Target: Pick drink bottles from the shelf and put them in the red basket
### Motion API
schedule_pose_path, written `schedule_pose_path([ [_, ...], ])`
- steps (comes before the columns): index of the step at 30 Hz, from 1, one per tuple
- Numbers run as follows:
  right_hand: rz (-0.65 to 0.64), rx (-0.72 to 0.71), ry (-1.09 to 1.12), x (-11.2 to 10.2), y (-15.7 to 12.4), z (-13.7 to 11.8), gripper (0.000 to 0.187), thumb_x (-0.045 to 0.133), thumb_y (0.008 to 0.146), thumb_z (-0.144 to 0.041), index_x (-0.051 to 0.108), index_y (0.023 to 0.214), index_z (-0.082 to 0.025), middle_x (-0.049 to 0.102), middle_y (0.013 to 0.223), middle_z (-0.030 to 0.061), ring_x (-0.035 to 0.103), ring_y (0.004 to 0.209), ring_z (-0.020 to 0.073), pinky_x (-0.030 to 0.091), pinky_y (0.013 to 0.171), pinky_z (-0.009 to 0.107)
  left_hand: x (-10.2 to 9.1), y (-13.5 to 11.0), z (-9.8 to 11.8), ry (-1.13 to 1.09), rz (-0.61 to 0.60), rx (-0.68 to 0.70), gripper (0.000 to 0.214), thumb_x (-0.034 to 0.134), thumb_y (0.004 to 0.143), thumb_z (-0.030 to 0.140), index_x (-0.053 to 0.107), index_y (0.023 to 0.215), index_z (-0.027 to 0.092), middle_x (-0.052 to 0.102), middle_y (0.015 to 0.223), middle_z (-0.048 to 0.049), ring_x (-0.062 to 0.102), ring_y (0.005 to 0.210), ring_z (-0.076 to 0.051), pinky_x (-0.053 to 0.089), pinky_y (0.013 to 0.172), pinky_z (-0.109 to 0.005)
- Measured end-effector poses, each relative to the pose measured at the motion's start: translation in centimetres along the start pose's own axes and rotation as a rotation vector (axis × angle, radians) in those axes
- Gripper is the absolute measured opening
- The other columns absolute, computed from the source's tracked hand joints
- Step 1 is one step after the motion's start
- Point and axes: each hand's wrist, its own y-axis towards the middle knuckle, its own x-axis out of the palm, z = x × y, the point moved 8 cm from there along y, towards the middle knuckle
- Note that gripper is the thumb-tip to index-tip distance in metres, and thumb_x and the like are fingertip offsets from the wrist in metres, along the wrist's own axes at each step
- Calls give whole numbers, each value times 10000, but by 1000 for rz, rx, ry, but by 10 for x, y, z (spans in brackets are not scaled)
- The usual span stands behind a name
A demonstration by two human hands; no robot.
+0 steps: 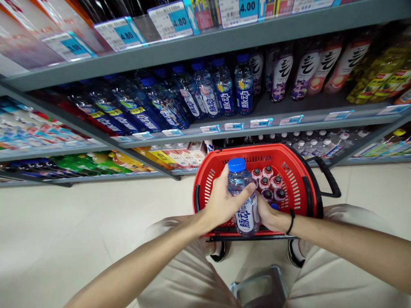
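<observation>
My left hand [223, 201] and my right hand [268, 214] both grip a clear drink bottle [244, 201] with a blue cap and a white-and-blue label. I hold it upright over the near side of a red shopping basket [298, 171] on the floor. Inside the basket lie several small bottles [268, 182] with pink and dark caps, seen from above. A black band sits on my right wrist.
Grey shop shelves [205, 47] run across the top, stocked with the same blue-capped bottles [224, 90], purple-and-white bottles [302, 70] and other drinks. The basket's black handle [327, 177] sticks out to the right. Pale floor tiles lie to the left. My knees frame the bottom.
</observation>
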Motion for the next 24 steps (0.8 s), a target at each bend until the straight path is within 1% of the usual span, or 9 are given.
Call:
schedule_pose_path([
  [3, -9, -3, 9, 1, 1, 1, 694, 544, 747, -777, 710, 1127, -221, 741, 1126, 91, 601, 1224, 304, 470, 1051, 458, 0, 0, 0, 1, 2, 5, 345, 717, 866, 382, 557, 1084, 168, 695, 886, -25, 639, 731, -148, 527, 668, -265],
  [7, -7, 26, 0, 2, -1, 0, 726, 553, 712, -785, 707, 1121, -205, 740, 1117, 104, 606, 1213, 320, 481, 1038, 481, 1, 0, -1, -3, 4, 3, 334, 707, 873, 377, 556, 1086, 168, 691, 888, -26, 647, 737, -151, 527, 674, -266],
  [13, 9, 31, 0, 2, -2, -1, 701, 567, 710, -781, 711, 1090, -209, 736, 1119, 103, 602, 1213, 318, 483, 1035, 480, 1, 0, 0, -8, 7, 20, 331, 710, 871, 367, 565, 1087, 162, 690, 893, -23, 644, 739, -146, 528, 683, -266],
  [18, 29, 17, -3, -3, 2, 3, 713, 552, 727, -791, 699, 1121, -216, 733, 1135, 85, 595, 1218, 292, 447, 1079, 460, 1, 0, 0, -12, 0, 7, 324, 707, 873, 367, 560, 1080, 165, 690, 889, -22, 646, 742, -147, 528, 675, -260],
  [24, -3, 17, 4, -2, 2, 5, 683, 529, 770, -767, 687, 1136, -212, 734, 1127, 83, 605, 1204, 291, 462, 1067, 464, 0, 0, 1, 7, 12, 6, 324, 707, 868, 375, 567, 1069, 163, 695, 879, -23, 646, 731, -148, 528, 669, -260],
])
